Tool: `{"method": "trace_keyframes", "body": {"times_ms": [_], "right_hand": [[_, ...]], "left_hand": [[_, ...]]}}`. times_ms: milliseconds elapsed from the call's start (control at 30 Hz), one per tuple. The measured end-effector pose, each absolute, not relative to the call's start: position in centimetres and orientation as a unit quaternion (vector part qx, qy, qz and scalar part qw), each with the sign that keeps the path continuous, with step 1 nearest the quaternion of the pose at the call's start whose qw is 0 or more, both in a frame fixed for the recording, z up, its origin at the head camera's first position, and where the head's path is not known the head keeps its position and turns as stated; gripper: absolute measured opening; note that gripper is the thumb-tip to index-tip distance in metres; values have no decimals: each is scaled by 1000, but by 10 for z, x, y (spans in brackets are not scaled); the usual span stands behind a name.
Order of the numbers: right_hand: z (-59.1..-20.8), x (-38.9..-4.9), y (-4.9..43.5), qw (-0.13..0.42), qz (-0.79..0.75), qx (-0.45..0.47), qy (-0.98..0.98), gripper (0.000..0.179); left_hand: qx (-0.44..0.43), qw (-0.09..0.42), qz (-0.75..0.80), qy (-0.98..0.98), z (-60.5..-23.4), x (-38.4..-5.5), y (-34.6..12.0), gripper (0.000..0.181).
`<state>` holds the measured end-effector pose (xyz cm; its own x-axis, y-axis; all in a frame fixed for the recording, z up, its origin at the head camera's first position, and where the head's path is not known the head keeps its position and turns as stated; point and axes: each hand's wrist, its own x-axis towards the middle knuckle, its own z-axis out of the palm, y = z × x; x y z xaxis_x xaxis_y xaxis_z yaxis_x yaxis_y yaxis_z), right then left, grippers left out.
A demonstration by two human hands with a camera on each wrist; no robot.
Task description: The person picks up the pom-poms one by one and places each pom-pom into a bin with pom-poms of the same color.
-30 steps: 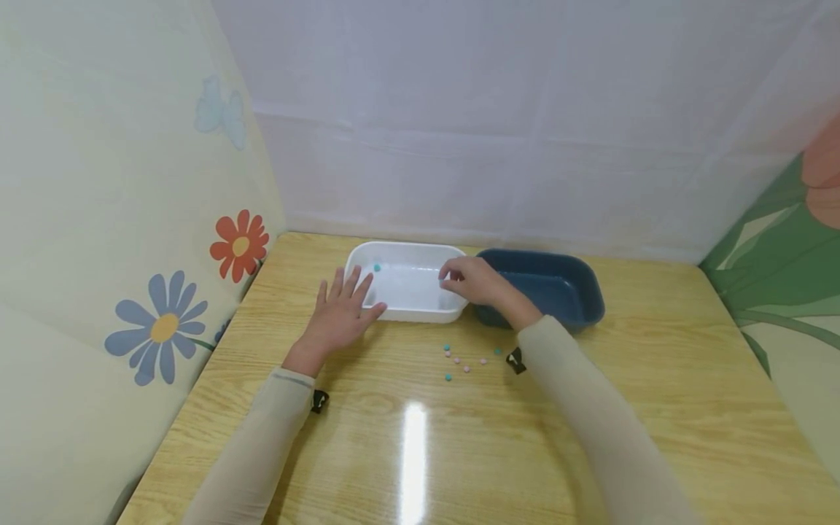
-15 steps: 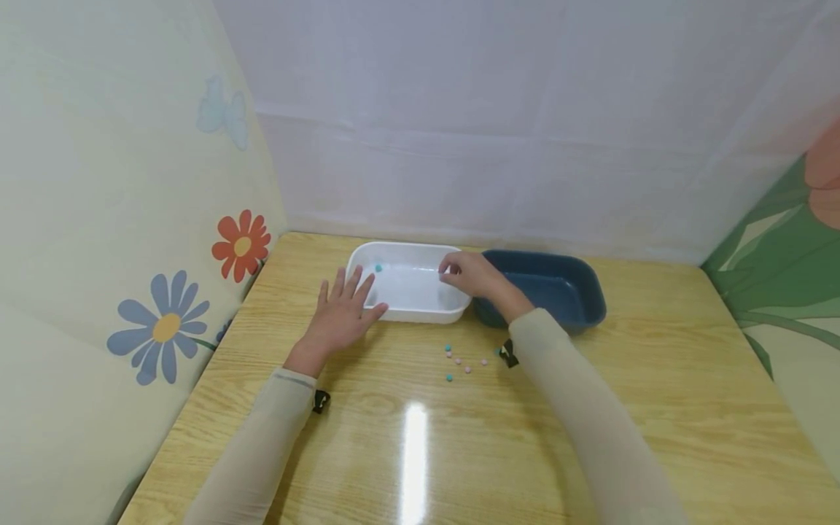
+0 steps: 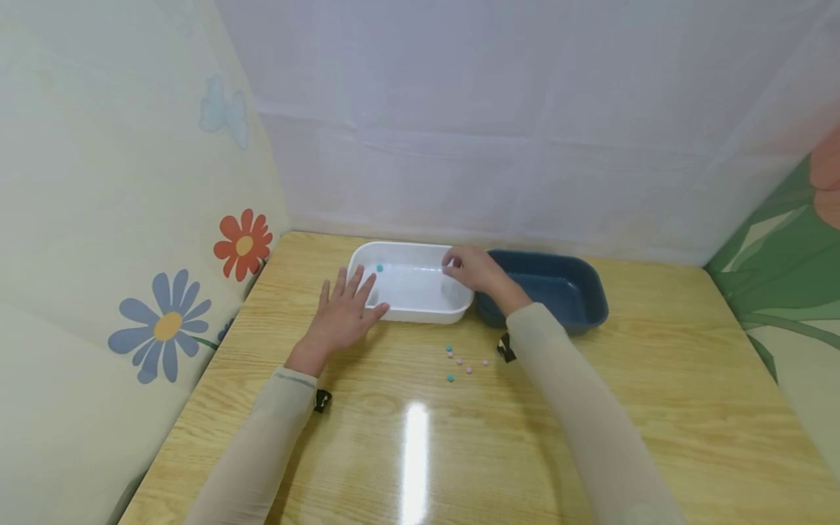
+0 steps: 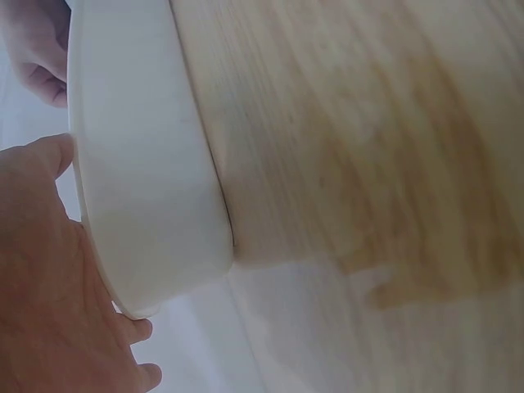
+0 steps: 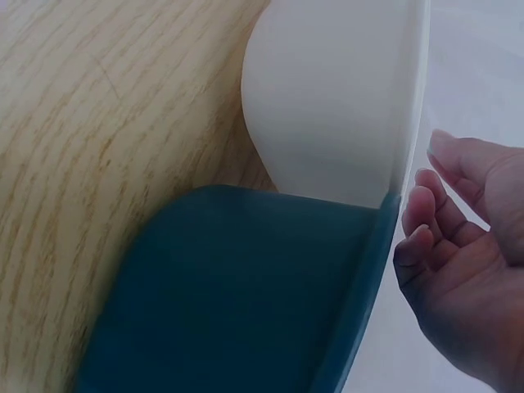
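White tray [image 3: 420, 316], 1: left hand [image 3: 337, 321] spread at its left rim; right hand [image 3: 479, 270], fingers curled, above its right end, hold unclear. Small beads [image 3: 469, 370], pink, teal: worktop [image 3: 367, 452], between sleeves [image 3: 564, 372].

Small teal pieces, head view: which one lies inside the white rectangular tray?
The small teal piece beside the left hand: it alone shows inside the white tray; the other two visible teal pieces lie on the wooden table.

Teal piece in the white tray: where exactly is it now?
In the head view, the teal piece lies in the white tray, toward its far left corner, close to the left hand.
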<state>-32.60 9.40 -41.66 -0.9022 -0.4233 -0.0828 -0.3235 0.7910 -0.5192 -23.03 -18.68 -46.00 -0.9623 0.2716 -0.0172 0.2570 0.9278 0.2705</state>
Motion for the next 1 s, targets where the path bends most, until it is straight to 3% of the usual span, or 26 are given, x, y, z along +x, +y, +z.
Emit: {"method": "trace_keyframes", "body": {"times_ms": [1000], "right_hand": [[-418, -340, 96, 92, -267, -171, 944, 28]], "left_hand": [[129, 36, 136, 982, -454, -227, -185, 78]]}}
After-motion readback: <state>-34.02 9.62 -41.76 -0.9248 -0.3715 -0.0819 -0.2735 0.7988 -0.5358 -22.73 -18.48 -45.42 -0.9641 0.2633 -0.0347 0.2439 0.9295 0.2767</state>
